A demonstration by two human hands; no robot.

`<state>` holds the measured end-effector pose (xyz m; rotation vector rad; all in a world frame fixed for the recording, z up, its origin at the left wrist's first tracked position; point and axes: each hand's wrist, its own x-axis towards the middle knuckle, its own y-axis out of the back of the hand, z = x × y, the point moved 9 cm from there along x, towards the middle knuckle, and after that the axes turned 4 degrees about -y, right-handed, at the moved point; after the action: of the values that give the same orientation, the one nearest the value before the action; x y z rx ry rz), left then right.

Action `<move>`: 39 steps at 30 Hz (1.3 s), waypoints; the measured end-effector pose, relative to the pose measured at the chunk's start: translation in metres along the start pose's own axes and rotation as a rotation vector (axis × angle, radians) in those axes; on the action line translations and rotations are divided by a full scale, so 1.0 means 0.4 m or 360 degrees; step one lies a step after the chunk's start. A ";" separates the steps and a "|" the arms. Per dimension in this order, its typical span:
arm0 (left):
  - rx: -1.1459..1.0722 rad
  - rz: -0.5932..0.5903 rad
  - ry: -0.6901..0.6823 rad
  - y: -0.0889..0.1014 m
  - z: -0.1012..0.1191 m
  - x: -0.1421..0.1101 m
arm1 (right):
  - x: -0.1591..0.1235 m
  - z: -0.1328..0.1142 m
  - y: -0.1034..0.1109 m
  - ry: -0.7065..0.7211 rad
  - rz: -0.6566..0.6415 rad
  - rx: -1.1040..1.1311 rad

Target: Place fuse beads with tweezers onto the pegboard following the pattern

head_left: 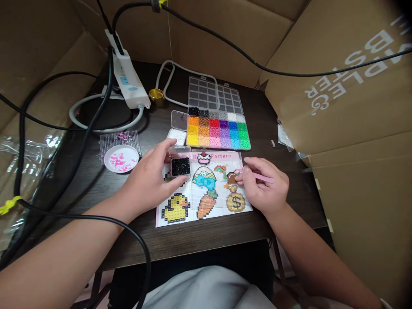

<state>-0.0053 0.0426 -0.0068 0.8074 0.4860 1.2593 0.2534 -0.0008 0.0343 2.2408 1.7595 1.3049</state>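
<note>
While hands [152, 171] [267, 185] hold box [180, 167], tool [264, 177] — cable [106, 219] crosses left forearm [75, 249], plate [131, 165] near.

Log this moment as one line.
left hand: around open black-bead box | right hand: holding pink tweezers over bead pattern sheet | multicolor bead case: open, beyond sheet

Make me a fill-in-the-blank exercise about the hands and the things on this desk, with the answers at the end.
1. The left hand is around a small box of ____ beads.
2. The right hand holds a slim tool colored ____.
3. On the pattern sheet, the orange vegetable is a ____.
4. The money bag shows a ____ sign.

Missing words: black; pink; carrot; dollar.
</note>
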 end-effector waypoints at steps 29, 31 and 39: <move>-0.0012 0.0002 -0.0082 -0.002 0.012 -0.003 | 0.084 -0.113 -0.054 0.0027 0.0007 0.0352; -0.0035 -0.0001 -0.0090 -0.004 0.012 -0.005 | 0.097 -0.139 -0.103 -0.0038 -0.0088 0.0452; -0.0051 0.0010 -0.0130 -0.008 0.014 -0.011 | 0.089 -0.114 -0.262 -0.0501 -0.0430 0.0682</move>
<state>-0.0003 0.0365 -0.0061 0.8306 0.3966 1.2321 0.1430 0.0457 0.0354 2.1243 2.2659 0.5292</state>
